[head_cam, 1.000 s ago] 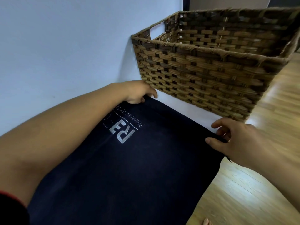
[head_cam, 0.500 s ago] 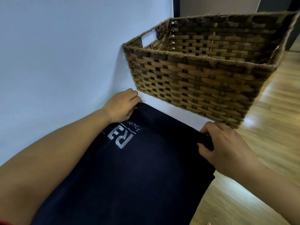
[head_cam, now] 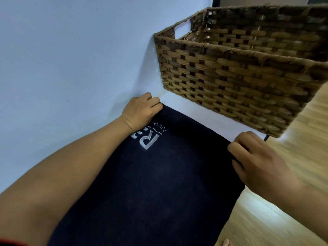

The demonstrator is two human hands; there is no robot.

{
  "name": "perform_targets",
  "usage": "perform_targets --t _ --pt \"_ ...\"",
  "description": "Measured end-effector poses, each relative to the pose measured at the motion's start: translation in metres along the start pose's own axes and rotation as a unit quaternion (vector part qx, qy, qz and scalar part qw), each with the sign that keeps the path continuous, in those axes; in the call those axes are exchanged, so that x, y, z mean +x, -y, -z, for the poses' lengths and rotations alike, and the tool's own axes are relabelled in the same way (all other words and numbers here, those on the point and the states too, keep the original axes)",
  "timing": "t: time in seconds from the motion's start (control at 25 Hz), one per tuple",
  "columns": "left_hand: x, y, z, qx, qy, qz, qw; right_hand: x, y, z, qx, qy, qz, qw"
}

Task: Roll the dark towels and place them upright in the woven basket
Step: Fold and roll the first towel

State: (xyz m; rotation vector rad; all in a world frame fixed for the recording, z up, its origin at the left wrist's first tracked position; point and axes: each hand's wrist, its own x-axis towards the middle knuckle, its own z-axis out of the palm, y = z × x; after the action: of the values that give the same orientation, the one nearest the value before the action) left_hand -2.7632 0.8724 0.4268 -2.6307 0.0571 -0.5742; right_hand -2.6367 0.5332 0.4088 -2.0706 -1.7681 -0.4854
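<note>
A dark navy towel (head_cam: 159, 183) with a white printed logo lies spread flat on a white surface, reaching from the bottom of the view up toward the basket. My left hand (head_cam: 142, 110) grips the towel's far left corner, fingers curled over the edge. My right hand (head_cam: 255, 160) pinches the far right corner, fingers curled round the hem. The brown woven basket (head_cam: 230, 82) stands just beyond the towel's far edge, against the wall. What the basket holds is hidden from this angle.
A pale blue wall (head_cam: 71, 59) runs along the left, close to my left arm. Light wooden floor (head_cam: 284, 219) lies to the right of the towel and below the basket. A toe (head_cam: 225, 243) shows at the bottom edge.
Both hands have closed tighter on the towel's far corners, and the left hand now covers more of the logo. The view has shifted so the basket sits further right.
</note>
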Motion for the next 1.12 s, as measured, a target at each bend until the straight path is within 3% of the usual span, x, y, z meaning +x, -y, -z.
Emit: perform_targets --t 0.16,0.36,0.44,0.56,0.64,0.88,1.0,1.12 --pt "-0.022 0.008 -0.009 -0.038 -0.027 -0.011 0.999 0.001 -0.002 0.004 -0.018 0.011 0.069 0.997" --pt "-0.029 0.013 0.009 -0.107 0.023 -0.009 0.994 0.005 -0.005 0.009 -0.046 0.045 0.138 0.988" --pt "-0.005 0.017 0.026 -0.126 0.085 0.012 0.988 0.006 -0.007 0.016 -0.029 0.074 0.148 0.986" --pt "0.031 0.022 0.04 -0.108 0.248 0.058 0.961 0.011 -0.006 0.027 0.116 0.135 0.064 0.982" --pt "0.046 0.022 0.044 -0.102 0.302 0.073 0.945 0.022 -0.005 0.036 0.208 0.157 -0.026 0.965" --pt "0.056 0.017 0.032 -0.148 0.368 0.04 0.917 0.04 -0.016 0.037 0.245 0.233 -0.251 0.907" --pt "0.049 0.015 0.03 -0.217 0.386 0.05 0.895 0.041 -0.014 0.036 0.207 0.285 -0.29 0.89" --pt "0.035 0.009 0.028 -0.187 0.327 0.051 0.925 0.04 -0.007 0.035 0.185 0.313 -0.291 0.885"
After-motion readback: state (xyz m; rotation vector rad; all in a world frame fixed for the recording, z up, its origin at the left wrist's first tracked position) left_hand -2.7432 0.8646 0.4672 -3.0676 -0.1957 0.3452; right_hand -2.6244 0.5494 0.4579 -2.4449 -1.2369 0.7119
